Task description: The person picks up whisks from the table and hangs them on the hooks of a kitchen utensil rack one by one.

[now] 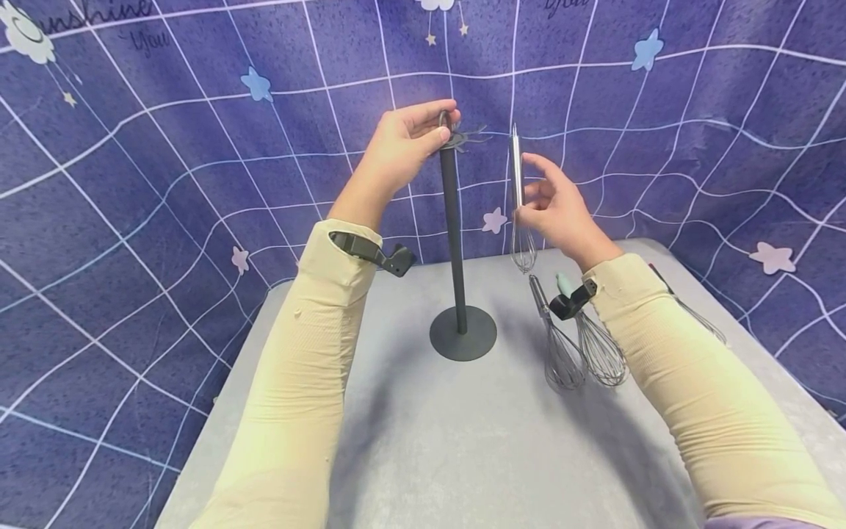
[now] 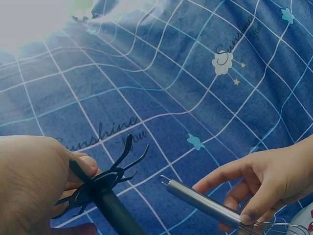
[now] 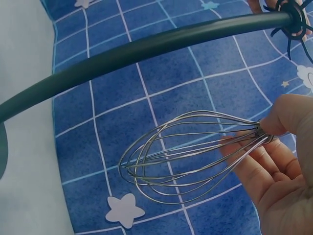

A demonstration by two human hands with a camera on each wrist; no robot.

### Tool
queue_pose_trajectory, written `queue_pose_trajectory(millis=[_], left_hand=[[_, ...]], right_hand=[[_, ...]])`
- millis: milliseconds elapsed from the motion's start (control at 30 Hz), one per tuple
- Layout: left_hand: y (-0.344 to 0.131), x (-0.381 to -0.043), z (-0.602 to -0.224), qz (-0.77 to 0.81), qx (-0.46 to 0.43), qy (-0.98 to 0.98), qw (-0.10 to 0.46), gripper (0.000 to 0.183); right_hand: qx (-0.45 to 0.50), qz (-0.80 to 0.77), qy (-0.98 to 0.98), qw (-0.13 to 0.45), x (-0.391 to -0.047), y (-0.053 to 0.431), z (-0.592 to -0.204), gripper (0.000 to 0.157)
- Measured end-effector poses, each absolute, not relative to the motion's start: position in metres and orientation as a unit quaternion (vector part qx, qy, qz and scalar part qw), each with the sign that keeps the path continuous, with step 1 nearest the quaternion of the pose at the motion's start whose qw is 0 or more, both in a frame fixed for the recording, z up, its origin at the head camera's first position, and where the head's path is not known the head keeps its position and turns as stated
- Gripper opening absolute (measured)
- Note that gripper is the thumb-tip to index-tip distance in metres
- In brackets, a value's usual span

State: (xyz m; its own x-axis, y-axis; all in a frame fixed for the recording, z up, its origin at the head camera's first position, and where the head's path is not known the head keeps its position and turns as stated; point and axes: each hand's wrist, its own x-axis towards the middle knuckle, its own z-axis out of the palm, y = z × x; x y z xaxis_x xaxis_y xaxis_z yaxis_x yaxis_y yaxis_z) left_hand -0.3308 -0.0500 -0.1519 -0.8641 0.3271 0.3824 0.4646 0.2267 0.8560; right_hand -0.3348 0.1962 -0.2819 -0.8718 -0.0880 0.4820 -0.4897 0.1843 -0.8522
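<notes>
A dark utensil stand point(image 1: 452, 235) rises from a round base point(image 1: 463, 345) on the table, with a ring of hooks point(image 2: 128, 161) at its top. My left hand point(image 1: 406, 143) grips the stand's top by the hooks. To the right of the pole, my right hand point(image 1: 562, 209) pinches a small steel whisk point(image 1: 517, 169) low on its handle, near the wires. The whisk hangs upright, handle end up, its wire balloon point(image 3: 186, 156) pointing down. A gap separates the handle's loop point(image 2: 165, 179) from the hooks.
Two larger whisks lie on the grey table point(image 1: 429, 455) at the right: a steel-handled whisk point(image 1: 558, 345) and a mint-handled whisk point(image 1: 601, 349). Farther right is another wire utensil point(image 1: 694, 312), partly behind my right sleeve. A patterned blue cloth point(image 1: 198, 147) hangs behind the table.
</notes>
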Motion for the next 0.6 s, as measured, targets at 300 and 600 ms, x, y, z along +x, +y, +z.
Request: queue_pose_trajectory(millis=[300,600], left_hand=[[-0.0496,-0.3318,-0.1526,-0.564,-0.258,-0.782,0.062,0.042],[-0.0494,-0.3307,-0.1521,-0.565,-0.257,-0.781,0.066,0.041]], right_hand=[[0.218,0.607,-0.744,0.172,-0.3340,0.1932,-0.2789,0.086],[0.240,0.611,-0.733,0.175,-0.3324,0.1888,-0.2774,0.085]])
